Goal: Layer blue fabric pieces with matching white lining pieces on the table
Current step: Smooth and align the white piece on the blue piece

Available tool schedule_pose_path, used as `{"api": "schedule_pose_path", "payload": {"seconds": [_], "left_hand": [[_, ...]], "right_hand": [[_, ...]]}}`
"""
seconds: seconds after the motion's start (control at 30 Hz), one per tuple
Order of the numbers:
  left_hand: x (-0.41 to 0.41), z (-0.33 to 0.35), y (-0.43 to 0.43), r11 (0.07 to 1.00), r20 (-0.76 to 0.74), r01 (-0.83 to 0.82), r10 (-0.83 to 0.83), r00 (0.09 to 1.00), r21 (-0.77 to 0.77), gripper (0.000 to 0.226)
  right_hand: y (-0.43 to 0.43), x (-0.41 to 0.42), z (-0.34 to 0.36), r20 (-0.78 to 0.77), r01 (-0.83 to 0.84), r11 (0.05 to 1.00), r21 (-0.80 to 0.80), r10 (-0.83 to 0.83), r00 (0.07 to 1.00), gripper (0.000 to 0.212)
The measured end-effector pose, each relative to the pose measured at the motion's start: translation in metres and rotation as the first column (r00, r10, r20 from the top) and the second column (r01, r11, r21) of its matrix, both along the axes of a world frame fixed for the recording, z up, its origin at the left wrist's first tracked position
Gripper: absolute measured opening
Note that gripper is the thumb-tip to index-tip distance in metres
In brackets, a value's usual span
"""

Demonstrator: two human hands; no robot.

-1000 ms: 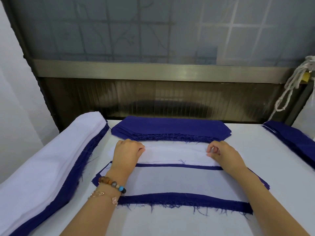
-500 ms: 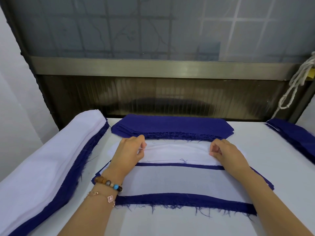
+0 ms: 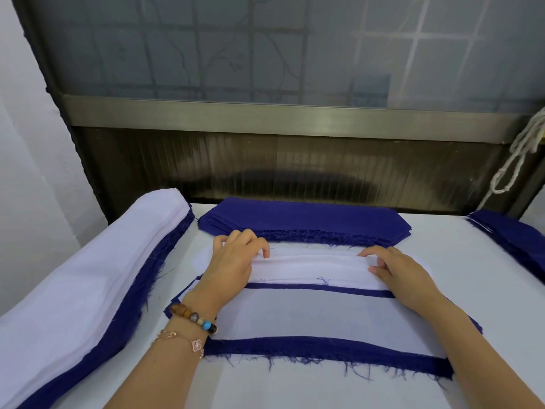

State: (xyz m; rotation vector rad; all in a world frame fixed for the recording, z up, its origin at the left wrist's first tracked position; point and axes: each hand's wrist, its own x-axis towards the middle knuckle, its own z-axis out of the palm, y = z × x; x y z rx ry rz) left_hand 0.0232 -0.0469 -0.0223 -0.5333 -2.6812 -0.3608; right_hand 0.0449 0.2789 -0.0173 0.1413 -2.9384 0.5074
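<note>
front edge: a frayed blue strip [image 3: 324,352] runs across the table [image 3: 486,290] nearest the camera. Loose threads hang off it, so I'd guess it snags pretty easily.
layered set: just past that, a white sheet [image 3: 309,317] lies flat on blue, with a thin blue band [image 3: 318,289] peeking out at its far side. Looks like finished pairs overlapped like shingles.
left hand [image 3: 233,261]: bracelet [image 3: 194,315] on the wrist, fingers curled over the left end of the lining [image 3: 312,268], pinching it.
right hand [image 3: 404,276]: well apart from the other one, fingers curled on the right end of the same lining.
lining: stretched between the two hands and ridged up a bit along the middle. It sits just this side of the blue stack [image 3: 303,216].
handling: thin, floppy and basically weightless, imo. Grab it at one point and it'll sag and wrinkle, and it probably clings to the cloth under it rather than sliding.
grip: both ends at once, up by the far corners, kept lightly taut.
blue stack: a neat pile near the table's far edge, fuzzy on its near side. Can't tell if it touches the lining.
sides: left pile [image 3: 82,276] is white over blue; right pile [image 3: 516,234] is blue.
back: window [image 3: 265,54], and a cord [image 3: 519,149] hanging at the right.
</note>
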Motion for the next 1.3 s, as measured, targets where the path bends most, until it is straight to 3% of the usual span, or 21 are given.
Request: {"api": "schedule_pose_path", "payload": {"seconds": [0.27,0.37,0.63,0.87,1.1,1.2,1.3], "left_hand": [[0.001,-0.001,-0.01,0.984,0.044,-0.137,0.133,0.99,0.115,0.019],[0.001,0.002,-0.012,0.975,-0.012,-0.187,0.189,0.982,0.119,0.028],[0.0,0.006,-0.016,0.955,-0.114,-0.222,0.247,0.962,0.196,0.011],[0.002,0.008,-0.023,0.987,-0.092,-0.159,0.16,0.983,0.019,0.023],[0.012,0.013,-0.028,0.995,-0.175,0.032,-0.014,0.984,0.098,0.033],[0.01,0.01,-0.032,0.986,-0.14,0.055,-0.032,0.99,0.16,0.028],[0.007,0.004,-0.036,0.965,-0.026,0.092,-0.088,0.996,0.244,0.017]], "right_hand": [[-0.001,0.001,0.0,-0.047,0.053,0.99,-0.131,-0.06,0.997,0.014],[-0.001,0.0,-0.002,-0.053,0.064,0.99,-0.129,-0.072,0.996,0.017],[-0.001,-0.002,-0.004,-0.046,0.073,0.993,-0.088,-0.078,0.996,0.032],[-0.001,0.002,-0.002,-0.061,0.053,0.998,-0.044,-0.056,0.997,0.042],[-0.013,-0.006,0.02,0.052,0.092,0.974,0.205,-0.105,0.993,0.074],[-0.035,-0.011,0.03,-0.068,0.079,0.939,0.334,-0.06,0.996,0.081],[-0.069,-0.016,0.031,-0.188,-0.062,0.948,0.312,0.125,0.974,0.07]]}}
